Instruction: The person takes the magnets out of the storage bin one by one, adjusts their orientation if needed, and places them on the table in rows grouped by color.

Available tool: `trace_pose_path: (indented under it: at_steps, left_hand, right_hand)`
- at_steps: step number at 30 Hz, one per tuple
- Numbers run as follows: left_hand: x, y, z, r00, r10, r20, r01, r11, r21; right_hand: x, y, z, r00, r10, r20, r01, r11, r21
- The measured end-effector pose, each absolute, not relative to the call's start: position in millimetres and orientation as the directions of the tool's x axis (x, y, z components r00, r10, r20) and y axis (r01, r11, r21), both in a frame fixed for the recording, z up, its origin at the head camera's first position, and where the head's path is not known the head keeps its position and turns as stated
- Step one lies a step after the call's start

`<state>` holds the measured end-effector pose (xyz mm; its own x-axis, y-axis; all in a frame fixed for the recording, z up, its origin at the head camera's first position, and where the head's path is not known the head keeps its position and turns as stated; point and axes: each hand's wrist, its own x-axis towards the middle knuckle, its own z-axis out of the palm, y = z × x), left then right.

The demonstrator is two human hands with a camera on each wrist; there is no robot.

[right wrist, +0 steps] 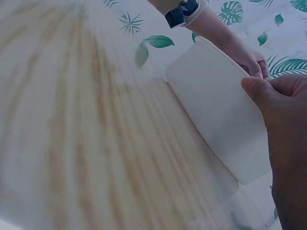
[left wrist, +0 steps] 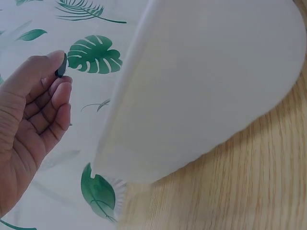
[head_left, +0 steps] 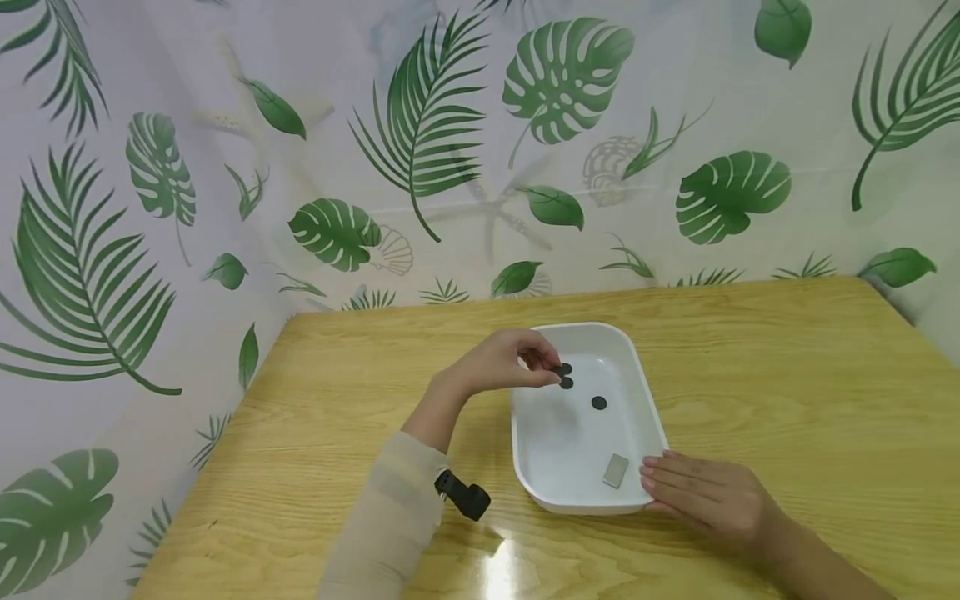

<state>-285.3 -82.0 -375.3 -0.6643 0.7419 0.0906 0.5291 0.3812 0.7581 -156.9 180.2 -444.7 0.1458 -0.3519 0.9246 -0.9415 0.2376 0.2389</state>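
In the head view, a white tray stands on the wooden table. My left hand is over its far left part. A small black disc is pinched between the thumb and a finger, seen edge-on in the left wrist view. Close by its fingertips in the head view, black discs overlap, and whether they touch the hand I cannot tell. Another black disc lies alone on the tray's floor. Towards the near right corner lies a grey rectangular piece. There my right hand grips the tray's rim, thumb outside.
The wooden table extends on both sides of the tray. Behind and to the left hangs a white cloth with green leaf prints. A black device is strapped to the left wrist.
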Motion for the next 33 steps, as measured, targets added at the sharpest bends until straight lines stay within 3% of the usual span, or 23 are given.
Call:
trace_pose_path:
  at_steps: [22, 33]
  left_hand:
    - [-296.0, -164.1, -393.4, -0.839, 0.525, 0.143, 0.452, 0.527, 0.719]
    - [-300.0, -176.0, -402.5, -0.879, 0.458, 0.131, 0.404, 0.571, 0.714]
  right_hand:
    - [-157.9, 181.1, -445.9, 0.152, -0.358, 0.921, -0.94, 0.236, 0.246]
    - [-157.7, 181.7, -445.0, 0.153, -0.362, 0.92, -0.94, 0.233, 0.249]
